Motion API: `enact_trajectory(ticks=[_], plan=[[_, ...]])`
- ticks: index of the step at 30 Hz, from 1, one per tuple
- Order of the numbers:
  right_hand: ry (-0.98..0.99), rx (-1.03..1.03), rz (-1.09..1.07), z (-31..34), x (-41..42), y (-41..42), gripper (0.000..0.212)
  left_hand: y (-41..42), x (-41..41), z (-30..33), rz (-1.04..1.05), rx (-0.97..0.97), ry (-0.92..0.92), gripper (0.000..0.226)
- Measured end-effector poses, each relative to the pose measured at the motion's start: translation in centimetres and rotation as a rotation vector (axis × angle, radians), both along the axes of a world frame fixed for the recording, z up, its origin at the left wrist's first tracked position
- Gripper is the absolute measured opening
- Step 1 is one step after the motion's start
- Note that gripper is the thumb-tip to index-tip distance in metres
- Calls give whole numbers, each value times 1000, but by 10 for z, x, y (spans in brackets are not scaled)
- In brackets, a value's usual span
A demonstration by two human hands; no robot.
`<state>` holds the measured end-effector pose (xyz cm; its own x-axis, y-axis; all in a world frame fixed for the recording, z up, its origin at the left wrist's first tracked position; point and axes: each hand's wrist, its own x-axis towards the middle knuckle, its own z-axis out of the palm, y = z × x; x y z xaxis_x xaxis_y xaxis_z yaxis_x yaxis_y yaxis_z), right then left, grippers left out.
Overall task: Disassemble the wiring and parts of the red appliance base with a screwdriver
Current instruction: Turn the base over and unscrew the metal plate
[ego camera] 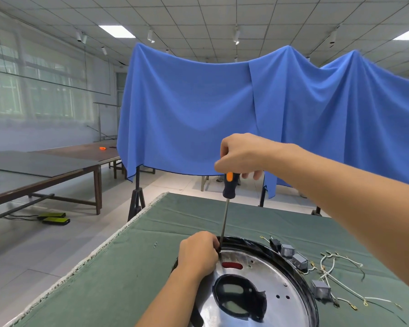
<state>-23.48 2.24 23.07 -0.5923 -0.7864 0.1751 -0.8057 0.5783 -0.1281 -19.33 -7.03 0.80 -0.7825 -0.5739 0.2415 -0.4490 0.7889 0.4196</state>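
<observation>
- Nearest to us lies the round appliance base with a black rim and a shiny metal plate (257,279); it rests on the green cloth of the worktable (132,274), at the bottom of the view, and a small red oval shows through a slot in the plate.
- Our left hand (197,252) rests on the far left rim of this base, with the fingers curled down at the rim; we cannot tell if they pinch something there.
- Our right hand (242,155) is raised well above the base, and its fingers are closed around the top of the screwdriver with a dark blue and orange handle (229,185).
- We see the thin metal shaft of the screwdriver go almost straight down, a little tilted, and its tip meets the rim just beside the left fingers.
- To the right of the base, loose white wires with small metal ends (335,277) lie on the cloth, and small grey block parts (320,289) lie close to the rim.
- Two tiny screws (155,244) lie on the cloth to the left of the base.
- Behind the table hangs a big blue cloth (222,109).
</observation>
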Motion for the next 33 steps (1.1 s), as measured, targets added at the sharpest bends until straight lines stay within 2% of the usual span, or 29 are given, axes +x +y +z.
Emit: enact_trajectory(ticks=[3, 5, 7, 12, 14, 16, 19, 22, 24, 28, 30, 33], plan=[[133, -34, -34, -3, -2, -1, 31, -1, 0, -1, 1, -5, 2, 40], [56, -27, -7, -2, -3, -2, 20, -1, 0, -1, 4, -11, -3, 42], [-51, -4, 47, 3, -2, -1, 24, -1, 0, -1, 7, -11, -5, 42], [-18, -64, 126, -5, -3, 5, 26, -3, -1, -2, 13, -18, -7, 40], [25, -83, 124, -7, -6, 3, 17, -2, -1, -2, 11, -19, -3, 40], [-33, -85, 122, -5, -6, 3, 2, -1, 0, -2, 11, -9, -7, 40], [-82, -69, 132, -4, -5, 4, 10, -1, -1, -2, 11, -1, -7, 41], [0, -105, 103, -7, -4, 5, 21, -2, -1, -3, 8, 1, 3, 40], [62, -117, 84, -8, -5, 3, 19, -2, -2, -3, 8, -2, 8, 40], [-8, -93, 61, -5, -4, 4, 19, -4, -1, -5, 5, -4, 18, 42], [44, -90, 49, -6, -3, 6, 19, -4, -2, -5, 4, -2, 27, 42], [114, -110, 12, -9, -4, 5, 32, -4, -2, -6, 4, 2, 34, 43]])
